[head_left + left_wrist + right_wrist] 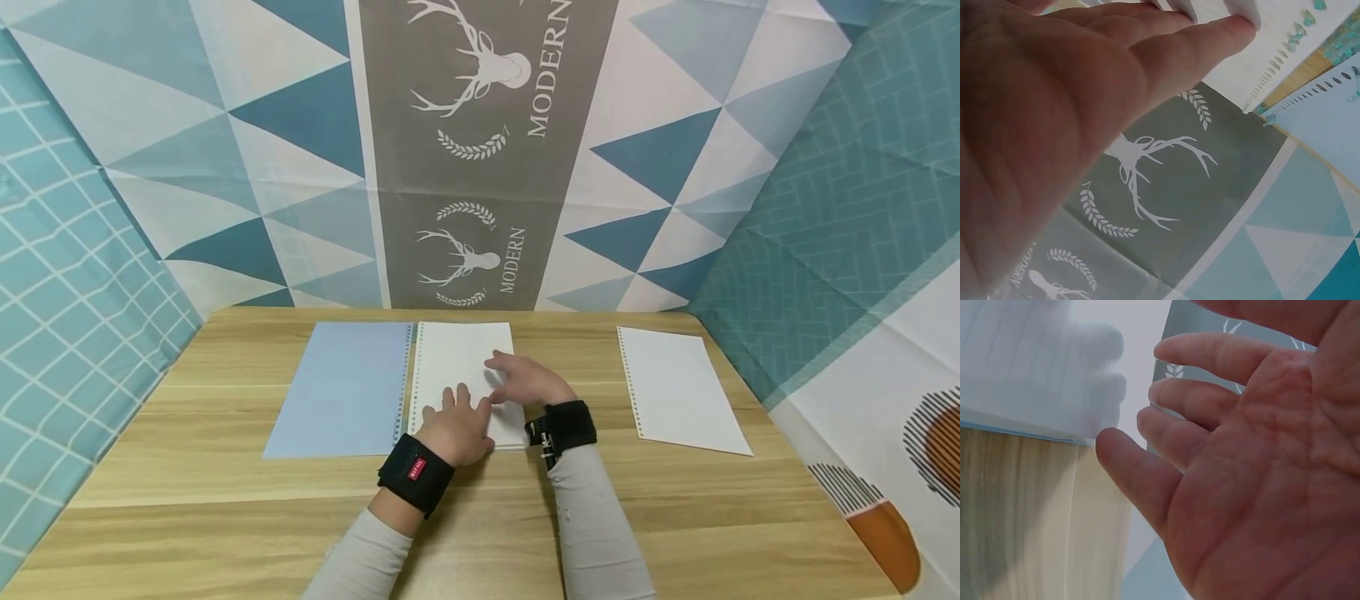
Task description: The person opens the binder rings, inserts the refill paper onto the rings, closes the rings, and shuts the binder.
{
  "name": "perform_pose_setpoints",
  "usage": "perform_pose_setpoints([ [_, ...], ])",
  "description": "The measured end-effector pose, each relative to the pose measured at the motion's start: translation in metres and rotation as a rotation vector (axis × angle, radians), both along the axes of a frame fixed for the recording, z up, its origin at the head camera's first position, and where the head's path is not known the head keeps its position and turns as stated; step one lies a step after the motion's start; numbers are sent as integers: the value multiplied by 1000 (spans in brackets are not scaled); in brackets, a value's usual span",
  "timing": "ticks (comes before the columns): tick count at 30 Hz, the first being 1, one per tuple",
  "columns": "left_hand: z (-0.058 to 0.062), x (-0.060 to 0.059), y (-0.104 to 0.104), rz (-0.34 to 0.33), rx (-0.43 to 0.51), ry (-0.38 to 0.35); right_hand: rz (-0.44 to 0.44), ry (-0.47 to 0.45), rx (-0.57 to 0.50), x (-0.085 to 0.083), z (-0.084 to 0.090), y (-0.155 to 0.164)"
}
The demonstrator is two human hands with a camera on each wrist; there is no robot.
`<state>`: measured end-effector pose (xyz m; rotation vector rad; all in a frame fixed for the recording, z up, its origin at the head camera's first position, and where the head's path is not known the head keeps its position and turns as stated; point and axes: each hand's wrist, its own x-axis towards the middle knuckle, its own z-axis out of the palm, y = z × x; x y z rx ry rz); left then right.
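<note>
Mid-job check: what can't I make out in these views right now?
Head: the patch of lined paper under the left hand, which hides it.
Head: any fine marks on that paper, too small to tell.
Left wrist: most of the blue sheet, cut off by the right edge.
Right wrist: part of the right hand, cut off by the top edge.

Screened-in desk booth: wood-grain tabletop [225, 525], deer-print backdrop [465, 179], patterned sheets [67, 250] on either side.

The pad [457, 358] lies between left sheet [341, 387] and right sheet [678, 387] (tabletop [202, 475] beneath).
</note>
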<state>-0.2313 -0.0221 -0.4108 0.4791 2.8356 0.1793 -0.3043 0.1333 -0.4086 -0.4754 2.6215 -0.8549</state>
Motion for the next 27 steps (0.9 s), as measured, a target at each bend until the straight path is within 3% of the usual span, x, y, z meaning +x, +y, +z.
perform_pose_setpoints([
  [11, 2, 0, -2, 50, -7, 11, -16, -51, 60, -1, -4, -3],
  [20, 0, 0, -2, 25, -6, 28, 4, -32, 105, -2, -6, -6],
  [27, 0, 0, -2, 46, -35, 40, 32, -16, 143, -3, -8, -6],
])
